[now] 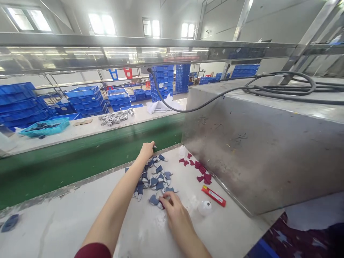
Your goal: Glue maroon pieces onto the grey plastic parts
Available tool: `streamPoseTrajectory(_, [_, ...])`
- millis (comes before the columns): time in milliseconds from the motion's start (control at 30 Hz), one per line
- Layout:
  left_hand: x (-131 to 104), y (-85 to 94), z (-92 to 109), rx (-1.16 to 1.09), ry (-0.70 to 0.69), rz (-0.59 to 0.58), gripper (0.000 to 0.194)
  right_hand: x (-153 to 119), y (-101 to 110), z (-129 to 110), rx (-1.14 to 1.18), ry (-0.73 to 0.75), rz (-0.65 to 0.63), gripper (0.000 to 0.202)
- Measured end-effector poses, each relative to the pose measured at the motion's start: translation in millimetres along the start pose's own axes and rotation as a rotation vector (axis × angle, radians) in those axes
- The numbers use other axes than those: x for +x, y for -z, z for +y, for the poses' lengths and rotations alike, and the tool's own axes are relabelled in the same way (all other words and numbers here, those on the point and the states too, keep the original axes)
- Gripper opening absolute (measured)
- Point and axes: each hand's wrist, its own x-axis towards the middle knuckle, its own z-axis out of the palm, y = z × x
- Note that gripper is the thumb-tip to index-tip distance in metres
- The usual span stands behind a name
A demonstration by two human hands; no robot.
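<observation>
My left hand reaches out over the edge of the green conveyor belt, its fingers closed round a small grey-white piece. Nearer to me, my right hand pinches a small dark red piece just above the white tabletop. Blue-grey fabric pieces with whitish parts lie in a loose pile between and beyond the hands. To the right lie several dark red fabric pieces.
A red and yellow box and a white bottle stand right of my right hand. A large metal housing bounds the right side. Across the belt are grey parts and a turquoise basket. A black cable hangs above.
</observation>
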Motion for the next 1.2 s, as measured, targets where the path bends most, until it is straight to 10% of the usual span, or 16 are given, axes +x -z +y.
streamPoseTrajectory(400, [-194, 41.6, -36, -0.231, -0.131, 0.138, 0.035, -2, -4, -10, 0.03, -0.166, 0.026, 0.026])
streamPoseTrajectory(667, [-378, -28.9, -61, -0.372, 0.127, 0.198, 0.044, -17, 25, -17, 0.388, -0.256, 0.016, 0.017])
streamPoseTrajectory(833, [-396, -59.1, -41, -0.488, 0.254, 0.394, 0.013, -41, 21, -52, 0.822, -0.494, -0.045, 0.037])
streamPoseTrajectory(1200, [-397, -45.3, 4, -1.156, 0.433, 0.565, 0.019, -68, 24, -104, 1.063, -0.54, -0.123, 0.035])
